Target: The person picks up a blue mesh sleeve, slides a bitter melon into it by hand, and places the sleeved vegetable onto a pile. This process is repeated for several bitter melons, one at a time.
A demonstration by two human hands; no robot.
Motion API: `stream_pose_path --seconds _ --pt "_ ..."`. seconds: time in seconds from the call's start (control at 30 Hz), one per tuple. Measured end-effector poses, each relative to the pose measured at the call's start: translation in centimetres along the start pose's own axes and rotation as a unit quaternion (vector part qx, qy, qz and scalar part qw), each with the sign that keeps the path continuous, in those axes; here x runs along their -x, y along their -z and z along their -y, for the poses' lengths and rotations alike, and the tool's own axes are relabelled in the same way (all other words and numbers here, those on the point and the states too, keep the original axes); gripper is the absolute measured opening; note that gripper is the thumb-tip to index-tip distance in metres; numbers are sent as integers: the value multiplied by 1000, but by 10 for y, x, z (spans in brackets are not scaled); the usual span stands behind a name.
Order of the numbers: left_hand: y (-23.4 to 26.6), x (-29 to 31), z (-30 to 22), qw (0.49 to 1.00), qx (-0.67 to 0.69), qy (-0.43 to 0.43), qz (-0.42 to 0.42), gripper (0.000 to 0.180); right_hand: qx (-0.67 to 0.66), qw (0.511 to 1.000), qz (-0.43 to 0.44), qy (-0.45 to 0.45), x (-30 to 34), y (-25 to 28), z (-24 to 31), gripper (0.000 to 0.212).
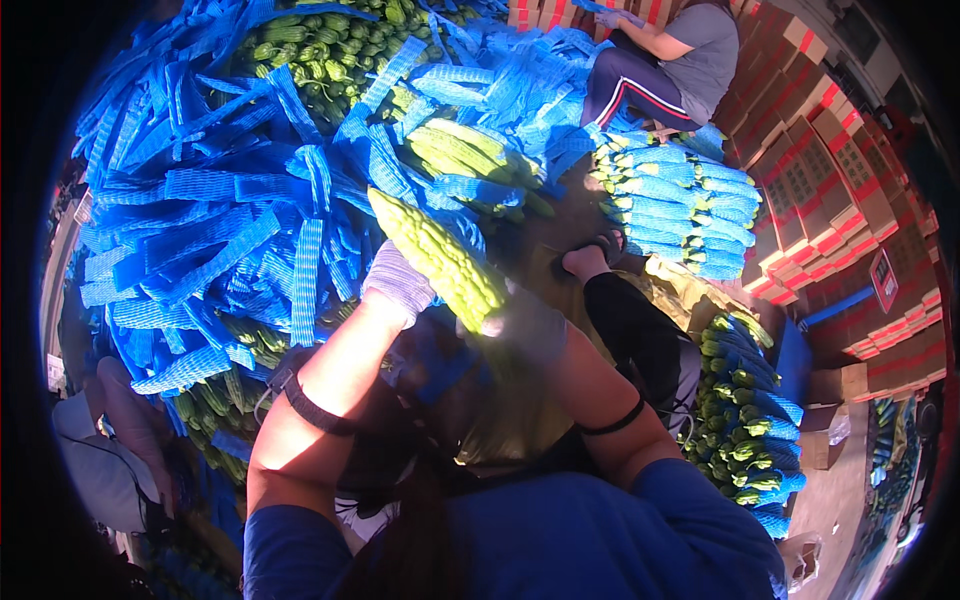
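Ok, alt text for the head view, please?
A long, bumpy, yellow-green gourd is in the pale-gloved left hand, the blurred right hand at its lower end. Loose blue mesh sleeves heap at left; stacked blue-sleeved green gourds lie at right, near brown cardboard boxes.

The floor (pixel 840 500) shows pale at the near right and shaded between the heaps farther in. An open brown carton (pixel 822 438) stands on it at the right, with tall stacks of red-banded cartons (pixel 815 190) beyond. A crumpled yellow sheet (pixel 685 290) is spread right of centre. Two rows of blue-sleeved green gourds lie low at the right, one near (pixel 745 410), one far (pixel 680 205); their undersides are hidden.
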State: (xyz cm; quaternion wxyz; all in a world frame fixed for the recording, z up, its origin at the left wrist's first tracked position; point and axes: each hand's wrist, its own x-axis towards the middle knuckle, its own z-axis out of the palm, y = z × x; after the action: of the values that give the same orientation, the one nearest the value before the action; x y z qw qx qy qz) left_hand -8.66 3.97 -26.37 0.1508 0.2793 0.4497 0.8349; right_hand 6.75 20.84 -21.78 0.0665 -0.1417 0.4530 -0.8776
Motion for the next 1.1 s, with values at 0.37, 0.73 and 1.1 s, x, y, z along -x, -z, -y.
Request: stream_pose_path --seconds 0.37,0.73,1.1 --pt "-42 -4 -113 926 -374 -42 -11 16 733 630 -215 139 28 44 -44 76" --pt "-83 14 -65 981 -171 -3 91 79 561 791 -157 187 -25 -16 4 85" --pt "-66 -5 -117 716 -663 -203 77 30 541 816 -186 -86 36 -26 6 67"
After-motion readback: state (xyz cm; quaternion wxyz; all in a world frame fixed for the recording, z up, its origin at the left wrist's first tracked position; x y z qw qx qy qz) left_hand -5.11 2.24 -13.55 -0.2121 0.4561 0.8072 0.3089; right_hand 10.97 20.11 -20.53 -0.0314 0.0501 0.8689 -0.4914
